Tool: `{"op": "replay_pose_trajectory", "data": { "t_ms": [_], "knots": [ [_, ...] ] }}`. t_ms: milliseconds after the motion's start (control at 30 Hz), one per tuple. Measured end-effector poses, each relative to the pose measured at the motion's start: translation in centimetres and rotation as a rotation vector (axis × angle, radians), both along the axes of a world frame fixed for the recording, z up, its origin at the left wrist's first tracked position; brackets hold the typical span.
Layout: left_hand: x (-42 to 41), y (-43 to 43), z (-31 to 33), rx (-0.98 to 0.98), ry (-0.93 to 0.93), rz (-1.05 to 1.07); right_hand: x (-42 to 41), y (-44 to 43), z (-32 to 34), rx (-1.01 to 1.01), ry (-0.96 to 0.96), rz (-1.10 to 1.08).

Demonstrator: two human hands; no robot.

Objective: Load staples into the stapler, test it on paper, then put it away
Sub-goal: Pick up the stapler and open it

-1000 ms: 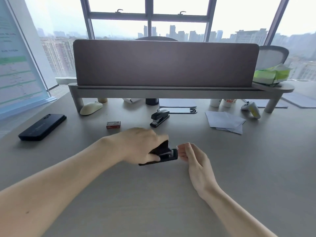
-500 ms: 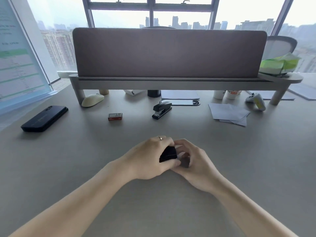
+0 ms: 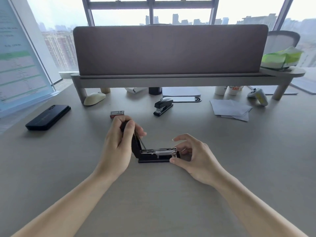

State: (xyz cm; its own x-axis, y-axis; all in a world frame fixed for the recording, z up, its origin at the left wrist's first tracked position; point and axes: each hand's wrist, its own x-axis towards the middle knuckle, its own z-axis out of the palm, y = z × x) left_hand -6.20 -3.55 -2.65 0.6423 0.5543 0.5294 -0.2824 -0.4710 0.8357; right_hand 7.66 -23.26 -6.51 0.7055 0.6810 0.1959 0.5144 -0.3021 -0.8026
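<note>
Curled round the raised black lid [image 3: 135, 147], the left hand [image 3: 118, 144] holds the small black metal stapler [image 3: 157, 157] open; the right hand [image 3: 196, 156] pinches its nose. Loading looks the step in hand, the silver magazine [image 3: 159, 151] bared. Next, I'd judge, one hand must fetch a strip from the small red staple box [image 3: 116, 114], lying nearer the long grey desk shelf [image 3: 171, 81]. Well in front of that shelf, the stapler lies lengthwise left-to-right, nose pointing right.

This was pretty clearly a high-rise office: a wide grey laminate desk [image 3: 239, 159], a grey-brown fabric divider panel [image 3: 171, 48] on a raised grey shelf [image 3: 171, 82], a pale mesh-backed office chair [image 3: 280, 40] behind it, loose white paper sheets [image 3: 229, 109], and tall metal-framed windows [image 3: 119, 16] facing city towers [image 3: 175, 18].
</note>
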Motion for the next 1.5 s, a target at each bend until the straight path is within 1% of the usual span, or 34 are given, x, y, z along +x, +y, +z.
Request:
{"op": "replay_pose_trajectory", "data": {
  "t_ms": [333, 533, 667, 700, 733, 767, 800, 833, 867, 900, 933, 1000, 1033, 1067, 1200, 1500],
  "knots": [
    [-2.7, 1.6, -0.1, -0.514, 0.048, 0.025, 0.0, 0.1, -0.1, 0.008, 0.01, 0.004],
    [-3.8, 2.4, -0.9, -0.6, 0.095, 0.021, 0.0, 0.1, -0.1, 0.007, 0.0, 0.007],
    [-3.8, 3.1, -1.7, -0.581, 0.126, 0.128, 0.0, 0.0, -0.2, 0.008, 0.002, 0.007],
    [-3.8, 3.2, -1.9, -0.544, 0.142, 0.151, 0.0, 0.0, -0.2, 0.007, 0.001, 0.007],
    [-3.8, 3.4, -2.0, -0.455, 0.156, 0.179, 0.1, 0.0, -0.1, 0.006, 0.001, 0.008],
    [-4.0, 3.5, -2.1, -0.258, 0.171, 0.231, 0.1, 0.0, -0.1, 0.004, 0.001, 0.01],
    [-4.2, 3.6, -1.9, 0.045, 0.181, 0.295, 0.1, 0.0, -0.1, 0.003, -0.001, 0.012],
    [-4.4, 3.7, -1.3, 0.416, 0.203, 0.346, 0.1, 0.0, -0.1, 0.004, -0.003, 0.013],
    [-4.4, 3.6, -0.7, 0.753, 0.226, 0.338, 0.1, 0.0, -0.2, 0.004, -0.008, 0.012],
    [-4.1, 3.2, 0.1, 0.975, 0.295, 0.253, 0.1, -0.1, -0.2, 0.003, -0.013, 0.009],
    [-3.6, 2.4, 0.9, 1.06, 0.426, 0.134, 0.2, -0.1, -0.2, 0.0, -0.018, 0.007],
    [-2.2, 1.0, 1.9, 1.014, 0.694, -0.024, 0.1, -0.1, -0.2, -0.006, -0.02, 0.01],
    [-1.6, 0.7, 2.0, 0.992, 0.791, -0.054, 0.0, -0.1, -0.2, -0.006, -0.02, 0.011],
    [-1.0, 0.5, 2.2, 0.978, 0.848, -0.072, 0.0, -0.1, -0.2, -0.007, -0.022, 0.012],
    [-0.2, 0.9, 2.3, 0.901, 0.918, -0.111, 0.0, 0.1, -0.2, -0.004, -0.029, 0.013],
    [-1.1, 0.6, 2.0, 0.867, 0.913, -0.128, 0.3, -0.4, -0.1, -0.04, -0.033, 0.079]
  ]
}}
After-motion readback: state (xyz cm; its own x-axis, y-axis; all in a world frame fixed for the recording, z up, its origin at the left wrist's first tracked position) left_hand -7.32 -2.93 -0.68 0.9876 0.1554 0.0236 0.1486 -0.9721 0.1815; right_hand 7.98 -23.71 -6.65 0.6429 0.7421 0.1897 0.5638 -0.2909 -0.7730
